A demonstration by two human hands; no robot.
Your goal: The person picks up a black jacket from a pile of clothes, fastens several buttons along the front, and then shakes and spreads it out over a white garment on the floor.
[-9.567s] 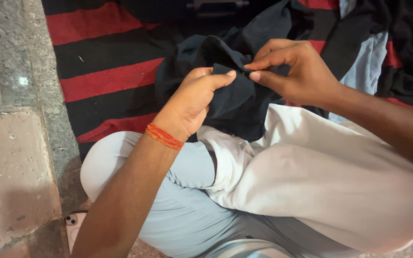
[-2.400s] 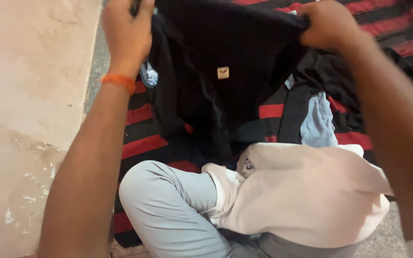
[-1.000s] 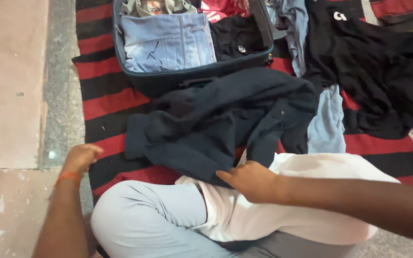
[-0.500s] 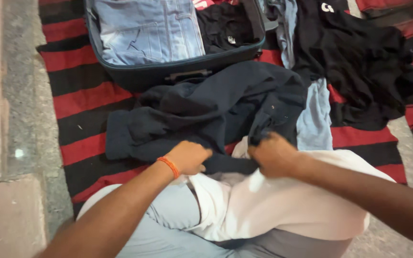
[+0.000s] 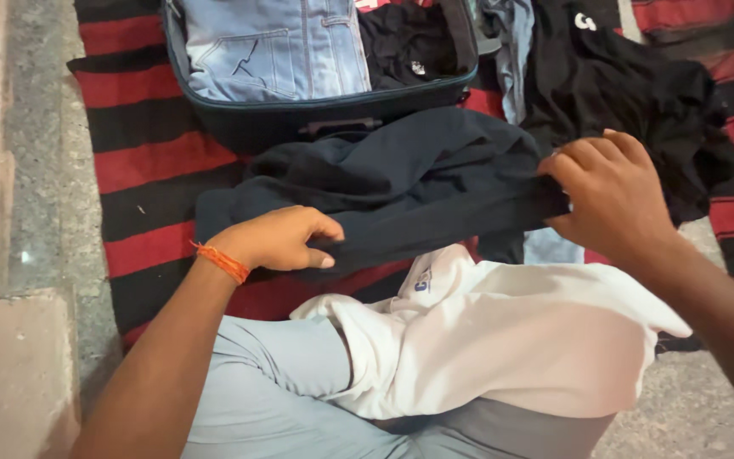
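Risk of slip: left hand [image 5: 278, 240] and right hand [image 5: 609, 194] pinching only shirt [image 5: 401, 183] hem, bulk sagging far side.

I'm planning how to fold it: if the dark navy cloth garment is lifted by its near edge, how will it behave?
The dark navy cloth garment will probably hang limp: it already lies in soft wrinkles. The edge pulled between the left hand and right hand looks straight only under tension, so it would likely sag if released. It seems unlikely to slide far on the red and black striped mat.
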